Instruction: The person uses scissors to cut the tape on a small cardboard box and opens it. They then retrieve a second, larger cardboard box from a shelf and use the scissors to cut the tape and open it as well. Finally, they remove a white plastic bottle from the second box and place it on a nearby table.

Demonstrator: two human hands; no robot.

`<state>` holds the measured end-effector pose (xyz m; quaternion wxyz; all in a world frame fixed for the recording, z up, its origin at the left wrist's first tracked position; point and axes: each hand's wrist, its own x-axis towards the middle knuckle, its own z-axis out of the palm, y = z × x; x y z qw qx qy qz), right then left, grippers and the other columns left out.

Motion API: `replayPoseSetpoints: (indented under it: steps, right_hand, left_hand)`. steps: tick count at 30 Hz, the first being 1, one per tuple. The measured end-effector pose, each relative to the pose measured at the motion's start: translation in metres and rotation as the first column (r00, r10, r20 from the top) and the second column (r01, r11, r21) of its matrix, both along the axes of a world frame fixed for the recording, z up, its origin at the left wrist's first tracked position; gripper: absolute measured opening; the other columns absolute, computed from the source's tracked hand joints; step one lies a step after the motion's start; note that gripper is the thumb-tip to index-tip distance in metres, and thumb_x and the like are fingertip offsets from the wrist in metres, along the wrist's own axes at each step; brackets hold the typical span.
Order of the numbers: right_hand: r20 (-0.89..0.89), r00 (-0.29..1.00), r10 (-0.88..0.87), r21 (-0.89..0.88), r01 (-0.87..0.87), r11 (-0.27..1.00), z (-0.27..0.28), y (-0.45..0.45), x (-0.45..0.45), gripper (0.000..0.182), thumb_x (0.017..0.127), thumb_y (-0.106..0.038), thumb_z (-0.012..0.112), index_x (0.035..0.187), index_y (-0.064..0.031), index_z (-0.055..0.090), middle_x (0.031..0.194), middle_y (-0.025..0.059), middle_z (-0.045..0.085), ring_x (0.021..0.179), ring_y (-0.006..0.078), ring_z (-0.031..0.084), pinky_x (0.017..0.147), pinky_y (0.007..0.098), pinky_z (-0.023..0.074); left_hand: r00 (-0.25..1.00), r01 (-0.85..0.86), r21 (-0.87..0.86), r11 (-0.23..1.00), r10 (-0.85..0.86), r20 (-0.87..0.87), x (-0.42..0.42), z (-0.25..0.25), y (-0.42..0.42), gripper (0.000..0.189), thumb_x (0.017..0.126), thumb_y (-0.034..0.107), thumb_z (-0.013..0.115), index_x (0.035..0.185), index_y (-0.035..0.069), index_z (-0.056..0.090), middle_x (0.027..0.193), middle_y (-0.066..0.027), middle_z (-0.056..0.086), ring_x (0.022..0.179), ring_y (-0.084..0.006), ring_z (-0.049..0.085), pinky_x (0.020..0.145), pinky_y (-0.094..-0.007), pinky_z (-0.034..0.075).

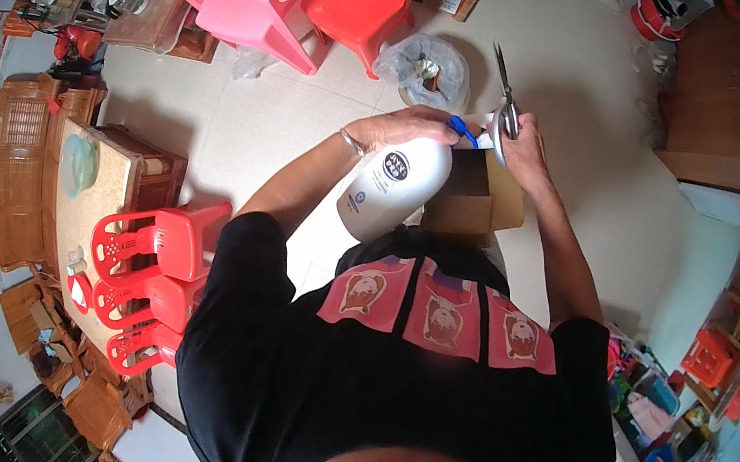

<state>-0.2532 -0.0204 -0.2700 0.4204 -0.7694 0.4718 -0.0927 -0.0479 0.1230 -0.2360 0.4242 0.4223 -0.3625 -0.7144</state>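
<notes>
My left hand (408,127) holds a large white plastic bottle (399,181) by its top, beside a blue piece (464,130) at the bottle's neck. The bottle lies tilted and bears printed writing. In my right hand (524,150) is a pair of metal scissors (505,110), blades pointing away from me. A small white piece shows between the two hands; what it is I cannot tell. Just below the hands, an open cardboard box (467,212) stands near my lap, partly hidden by the bottle.
A bin lined with a clear plastic bag (398,60) stands on the floor beyond my hands. Pink (249,12) and red (360,5) plastic chairs are at the upper left. More red chairs (180,247) stand by a table (115,174). A wooden cabinet (714,105) is at the right.
</notes>
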Motion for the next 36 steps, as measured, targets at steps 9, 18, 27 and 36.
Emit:
replayPoseSetpoints:
  steps: [9,18,27,36]
  right_hand:
    - [0.068,0.991,0.112,0.208,-0.124,0.97,-0.006,0.003,0.004,0.073,0.077,-0.056,0.074,0.096,0.0092,0.049,0.086,0.0151,0.059,0.081,0.022,0.059,0.074,0.0344,0.0484]
    - [0.1,0.992,-0.079,0.438,0.028,0.898,-0.057,-0.04,-0.04,0.049,0.083,-0.04,0.073,0.099,0.0035,0.058,0.086,0.0048,0.06,0.077,0.0111,0.057,0.068,0.0273,0.0475]
    - [-0.039,0.905,-0.425,0.441,0.397,0.805,-0.032,-0.028,-0.152,0.044,0.088,-0.036,0.067,0.106,0.0034,0.062,0.094,0.0052,0.065,0.083,0.013,0.061,0.072,0.0293,0.0494]
    - [0.026,0.735,-0.678,0.667,0.492,0.559,-0.025,0.0,-0.17,0.046,0.089,-0.036,0.065,0.115,0.0018,0.06,0.098,0.0075,0.066,0.084,0.0161,0.064,0.074,0.0309,0.0524]
  left_hand:
    - [0.983,-0.152,0.178,0.972,0.168,-0.079,0.002,-0.019,0.027,0.052,0.09,0.027,0.06,0.133,-0.002,0.05,0.097,-0.0028,0.061,0.081,-0.0078,0.057,0.071,-0.0215,0.047]
    - [0.9,-0.387,0.256,0.886,0.424,-0.103,0.032,-0.057,0.013,0.042,0.089,0.025,0.061,0.124,0.001,0.058,0.094,-0.0018,0.063,0.077,-0.0081,0.06,0.067,-0.024,0.051]
    - [0.873,-0.384,0.468,0.796,0.478,-0.096,0.057,-0.167,-0.011,0.059,0.088,0.042,0.059,0.131,0.004,0.047,0.108,-0.0149,0.065,0.085,-0.018,0.065,0.075,-0.0286,0.053]
    - [0.754,-0.549,0.327,0.769,0.625,-0.204,0.067,-0.16,-0.029,0.038,0.089,0.038,0.058,0.106,0.004,0.061,0.087,-0.008,0.066,0.075,-0.0182,0.066,0.065,-0.0317,0.054]
